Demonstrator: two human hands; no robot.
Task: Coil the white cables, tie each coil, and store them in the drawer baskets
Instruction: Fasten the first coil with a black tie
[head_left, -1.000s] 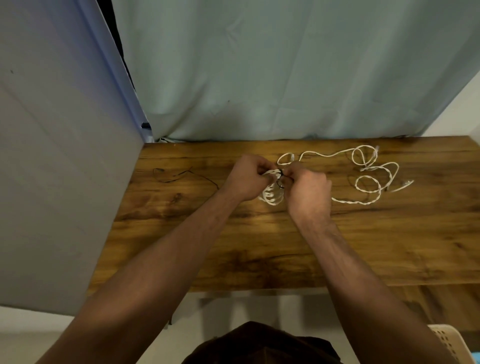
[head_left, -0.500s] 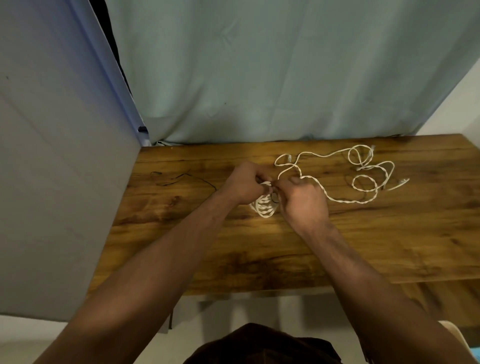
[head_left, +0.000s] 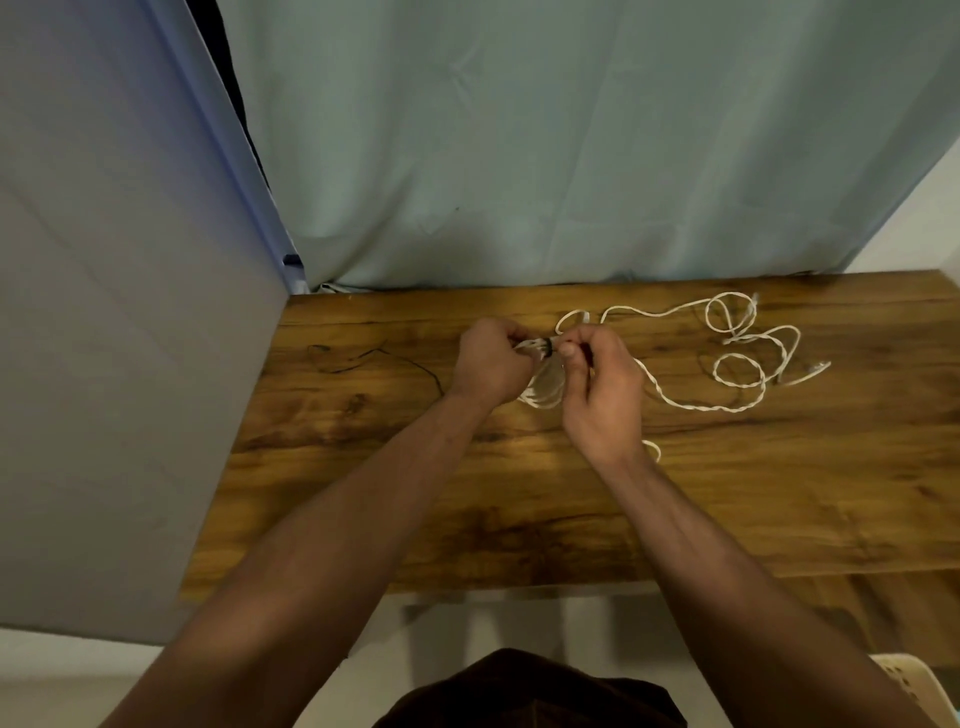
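A small coil of white cable (head_left: 543, 391) hangs between my hands just above the wooden table (head_left: 519, 493). My left hand (head_left: 491, 364) grips the coil's top. A black tie (head_left: 547, 348) wraps round the bundle there, and my right hand (head_left: 597, 387) pinches its end. A second white cable (head_left: 737, 358) lies loose in loops on the table to the right, one strand running under my right hand.
A thin black tie (head_left: 374, 361) lies on the table's left part. A grey panel (head_left: 104, 364) stands at the left, a pale curtain (head_left: 571, 140) behind. The corner of a cream basket (head_left: 906, 680) shows at the bottom right.
Both hands have stayed together over the coil. My right hand has turned so its fingers now pinch the black tie beside the bundle, and the wrapped tie shows between the hands.
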